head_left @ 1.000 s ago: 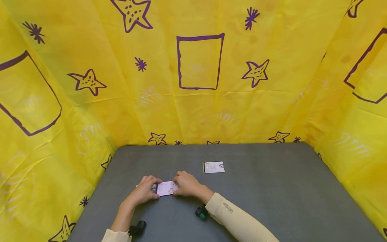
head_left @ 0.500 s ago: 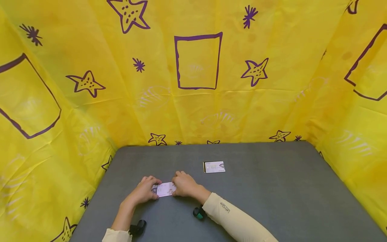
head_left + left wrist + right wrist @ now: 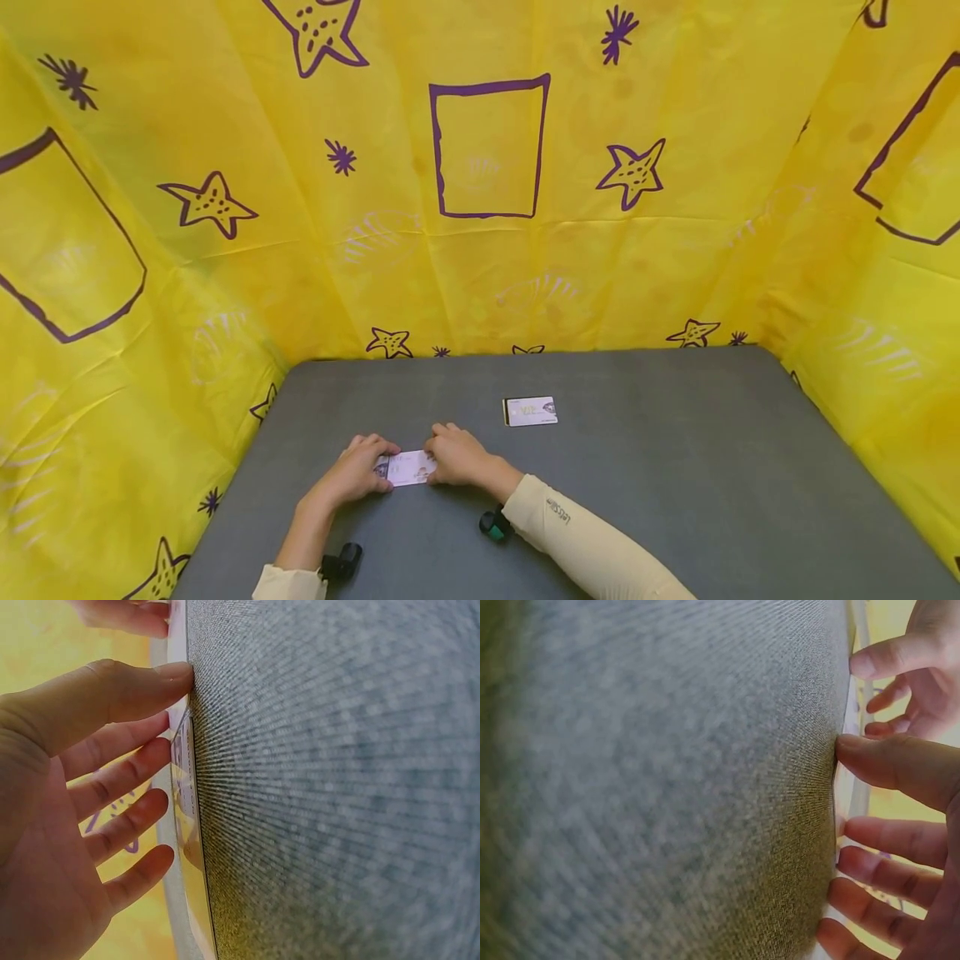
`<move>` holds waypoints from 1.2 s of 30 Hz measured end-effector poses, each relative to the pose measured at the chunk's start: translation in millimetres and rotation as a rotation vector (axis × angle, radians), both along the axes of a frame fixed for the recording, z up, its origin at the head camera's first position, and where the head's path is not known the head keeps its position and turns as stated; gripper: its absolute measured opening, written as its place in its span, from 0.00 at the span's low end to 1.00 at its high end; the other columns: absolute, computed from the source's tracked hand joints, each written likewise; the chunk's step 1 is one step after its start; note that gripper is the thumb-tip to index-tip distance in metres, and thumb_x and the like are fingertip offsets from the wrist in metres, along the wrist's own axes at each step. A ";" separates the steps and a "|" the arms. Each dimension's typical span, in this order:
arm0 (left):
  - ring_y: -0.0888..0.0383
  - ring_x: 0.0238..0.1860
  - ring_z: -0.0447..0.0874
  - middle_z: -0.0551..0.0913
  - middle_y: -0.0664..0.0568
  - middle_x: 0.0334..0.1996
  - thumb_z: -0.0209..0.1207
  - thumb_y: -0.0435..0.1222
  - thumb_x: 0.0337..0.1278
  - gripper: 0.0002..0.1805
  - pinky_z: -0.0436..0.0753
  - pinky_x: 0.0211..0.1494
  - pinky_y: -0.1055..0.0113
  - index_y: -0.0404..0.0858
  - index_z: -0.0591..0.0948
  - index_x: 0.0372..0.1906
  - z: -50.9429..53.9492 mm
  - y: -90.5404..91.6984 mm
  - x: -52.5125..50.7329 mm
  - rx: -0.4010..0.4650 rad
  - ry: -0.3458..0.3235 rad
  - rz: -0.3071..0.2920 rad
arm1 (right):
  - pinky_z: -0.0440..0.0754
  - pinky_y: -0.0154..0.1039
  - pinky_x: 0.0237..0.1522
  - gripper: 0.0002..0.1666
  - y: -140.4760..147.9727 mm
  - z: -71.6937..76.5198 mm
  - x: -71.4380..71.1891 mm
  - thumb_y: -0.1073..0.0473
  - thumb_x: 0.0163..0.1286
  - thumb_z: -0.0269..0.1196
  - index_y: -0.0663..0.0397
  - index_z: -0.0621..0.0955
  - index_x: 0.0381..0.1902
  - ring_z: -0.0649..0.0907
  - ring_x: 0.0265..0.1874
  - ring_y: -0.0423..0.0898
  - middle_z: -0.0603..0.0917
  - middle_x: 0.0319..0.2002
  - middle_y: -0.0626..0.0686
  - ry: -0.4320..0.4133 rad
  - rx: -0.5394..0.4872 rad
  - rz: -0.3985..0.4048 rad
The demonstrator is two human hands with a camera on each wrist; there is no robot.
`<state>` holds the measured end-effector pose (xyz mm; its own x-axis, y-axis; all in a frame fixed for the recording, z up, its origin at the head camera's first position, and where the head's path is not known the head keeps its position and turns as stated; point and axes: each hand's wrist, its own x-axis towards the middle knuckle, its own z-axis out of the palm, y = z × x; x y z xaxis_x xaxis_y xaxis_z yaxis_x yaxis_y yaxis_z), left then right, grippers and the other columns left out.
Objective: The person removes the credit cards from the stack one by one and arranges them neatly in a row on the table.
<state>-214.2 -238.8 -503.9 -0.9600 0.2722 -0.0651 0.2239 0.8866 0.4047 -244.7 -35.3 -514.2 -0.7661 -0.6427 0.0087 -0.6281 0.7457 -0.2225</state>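
A white printed card (image 3: 409, 468) lies on the grey table between my two hands. My left hand (image 3: 360, 470) holds its left end, with the thumb at the near edge and the fingers at the far edge. Part of a second card (image 3: 184, 787) runs under that hand, meeting the first one at a seam in the left wrist view; the hand covers most of it in the head view. At the right end, my right hand (image 3: 461, 458) pinches the white card's edges between thumb and fingertips (image 3: 849, 742).
Farther back and to the right, a small stack of cards (image 3: 531, 411) lies flat, a white one on top. Yellow patterned cloth (image 3: 487, 283) walls the grey table (image 3: 660, 467) at the back and both sides. Dark wrist cameras (image 3: 342, 563) hang below the forearms.
Both hands have shifted slightly left with the white card. The end of the second card, seen left of my left hand a second ago, is now hidden. The stack has not moved.
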 end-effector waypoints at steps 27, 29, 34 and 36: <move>0.42 0.54 0.72 0.79 0.42 0.47 0.66 0.33 0.51 0.18 0.72 0.58 0.45 0.33 0.82 0.49 15.3 22.9 -10.3 0.146 0.082 0.051 | 0.77 0.37 0.46 0.26 23.0 8.7 -11.9 0.48 0.60 0.68 0.52 0.82 0.54 0.78 0.42 0.43 0.80 0.44 0.50 -0.031 -0.183 -0.053; 0.42 0.55 0.72 0.79 0.43 0.48 0.65 0.34 0.52 0.17 0.72 0.58 0.45 0.34 0.83 0.49 14.6 28.6 -13.3 0.166 0.105 0.062 | 0.77 0.38 0.46 0.26 28.6 10.5 -15.0 0.49 0.61 0.68 0.53 0.82 0.54 0.78 0.42 0.44 0.80 0.44 0.50 -0.036 -0.190 -0.063; 0.42 0.54 0.72 0.79 0.42 0.47 0.66 0.34 0.51 0.17 0.73 0.58 0.45 0.35 0.83 0.48 9.7 43.6 -19.1 0.203 0.158 0.069 | 0.77 0.40 0.46 0.24 42.9 13.0 -20.8 0.50 0.61 0.68 0.54 0.83 0.53 0.78 0.41 0.45 0.81 0.43 0.51 -0.044 -0.216 -0.073; 0.43 0.54 0.72 0.79 0.42 0.47 0.66 0.34 0.51 0.17 0.73 0.58 0.45 0.35 0.83 0.48 8.9 49.7 -20.6 0.217 0.156 0.076 | 0.77 0.40 0.46 0.23 49.4 14.0 -22.5 0.51 0.62 0.68 0.54 0.83 0.53 0.78 0.42 0.46 0.81 0.43 0.51 -0.052 -0.227 -0.082</move>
<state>-234.8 -189.1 -495.0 -0.9721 0.1901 0.1374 0.2345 0.7997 0.5528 -267.2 14.2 -500.1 -0.8190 -0.5641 0.1052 -0.5507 0.7212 -0.4203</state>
